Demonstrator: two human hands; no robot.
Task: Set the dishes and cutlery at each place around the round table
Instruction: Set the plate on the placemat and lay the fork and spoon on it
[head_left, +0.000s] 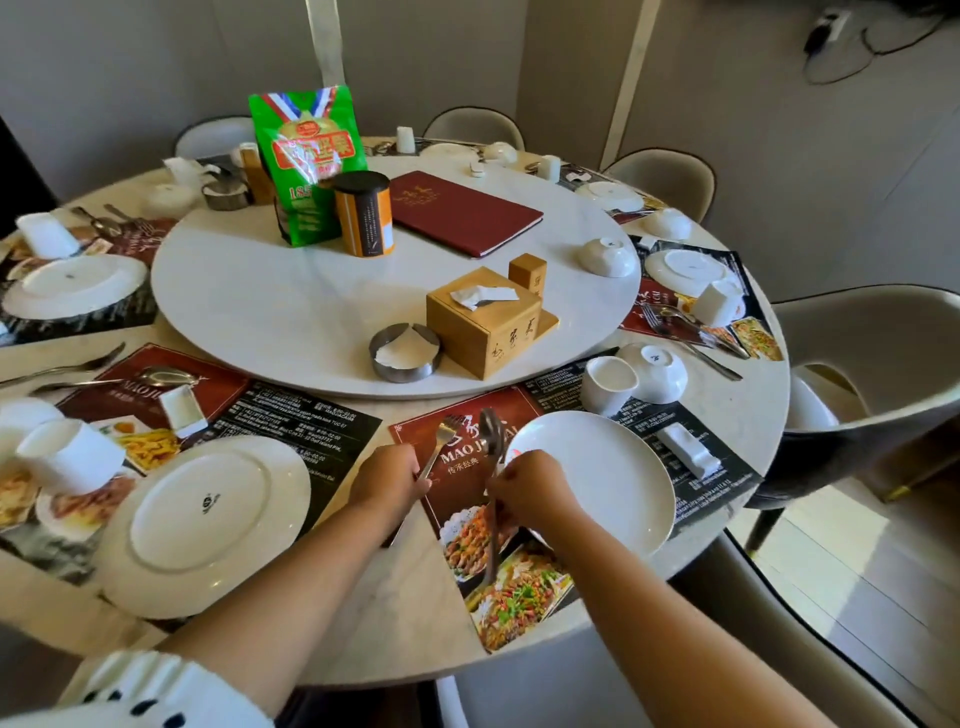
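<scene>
At the near place a printed placemat (467, 519) lies on the round marble table (395, 613). My left hand (387, 480) grips a metal fork (441, 441) by its handle, tines pointing away over the mat. My right hand (530, 486) holds a spoon (491, 431) upright-tilted, its handle running down toward me. Just right of my right hand sits a white plate (597, 478). Beyond that plate stand a white cup (608, 384) and an upturned white bowl (654, 371), and a white chopstick rest (685, 449) lies to its right.
A white lazy Susan (291, 312) carries a wooden tissue box (488, 322), metal ashtray (405, 353), red menu (462, 213), orange tin (363, 213) and green bag (306, 161). Another set place with plate (202, 525) lies left. Grey chairs (872, 374) ring the table.
</scene>
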